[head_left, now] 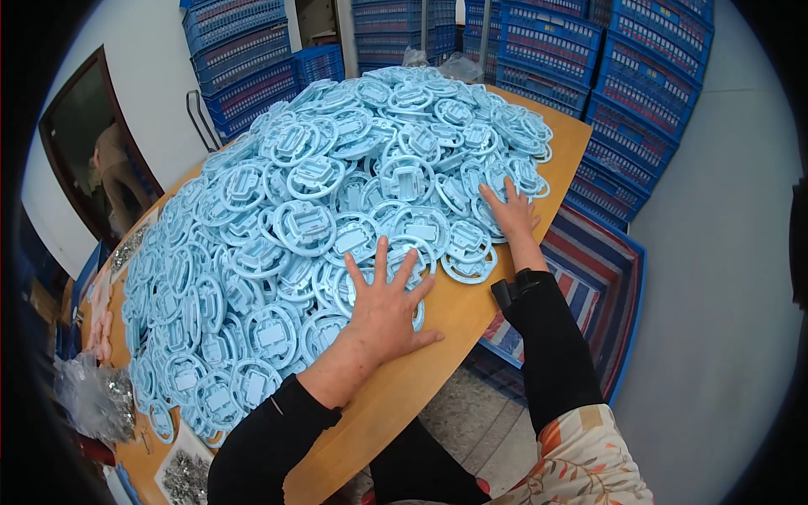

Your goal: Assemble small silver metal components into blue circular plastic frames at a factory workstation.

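my floral garment (585, 454) covers the frame's lower right; my left hand (383, 318), near the centre, is spread wide against the light blue plastic parts (307, 229) heaped mid-frame on the tan table (446, 330); my right hand (515, 217), right of centre, spreads at the heap's edge.

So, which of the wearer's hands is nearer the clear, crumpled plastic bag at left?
Left. The left hand is right of the bag, across the light-blue plastic pile; the right hand is farther right.
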Demonstrator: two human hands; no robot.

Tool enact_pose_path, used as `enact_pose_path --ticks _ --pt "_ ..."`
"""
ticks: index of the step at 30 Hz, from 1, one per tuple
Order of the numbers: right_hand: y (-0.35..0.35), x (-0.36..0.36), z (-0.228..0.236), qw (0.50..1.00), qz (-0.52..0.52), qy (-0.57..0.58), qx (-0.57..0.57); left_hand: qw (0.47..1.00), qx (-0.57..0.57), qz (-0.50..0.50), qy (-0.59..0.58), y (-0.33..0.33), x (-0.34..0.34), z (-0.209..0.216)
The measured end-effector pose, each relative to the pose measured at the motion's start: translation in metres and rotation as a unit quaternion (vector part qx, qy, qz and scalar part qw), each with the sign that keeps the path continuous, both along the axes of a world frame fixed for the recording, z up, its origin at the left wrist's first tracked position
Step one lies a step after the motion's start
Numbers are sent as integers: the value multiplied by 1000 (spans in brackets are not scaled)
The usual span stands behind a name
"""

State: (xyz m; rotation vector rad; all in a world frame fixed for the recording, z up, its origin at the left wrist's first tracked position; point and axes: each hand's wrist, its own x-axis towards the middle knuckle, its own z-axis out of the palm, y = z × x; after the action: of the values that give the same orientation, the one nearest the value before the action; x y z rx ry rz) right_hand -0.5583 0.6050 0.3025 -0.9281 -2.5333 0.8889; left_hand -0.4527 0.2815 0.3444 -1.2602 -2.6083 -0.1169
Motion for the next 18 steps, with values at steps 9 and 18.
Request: enact_pose_path --ticks 9,18 --pt "-30 -21 2 998 -17 56 -7 999 29 33 28 16 -30 5" --pt "-44 -38 0 998 -4 57 -12 998 -10 61 21 6 -49 10"
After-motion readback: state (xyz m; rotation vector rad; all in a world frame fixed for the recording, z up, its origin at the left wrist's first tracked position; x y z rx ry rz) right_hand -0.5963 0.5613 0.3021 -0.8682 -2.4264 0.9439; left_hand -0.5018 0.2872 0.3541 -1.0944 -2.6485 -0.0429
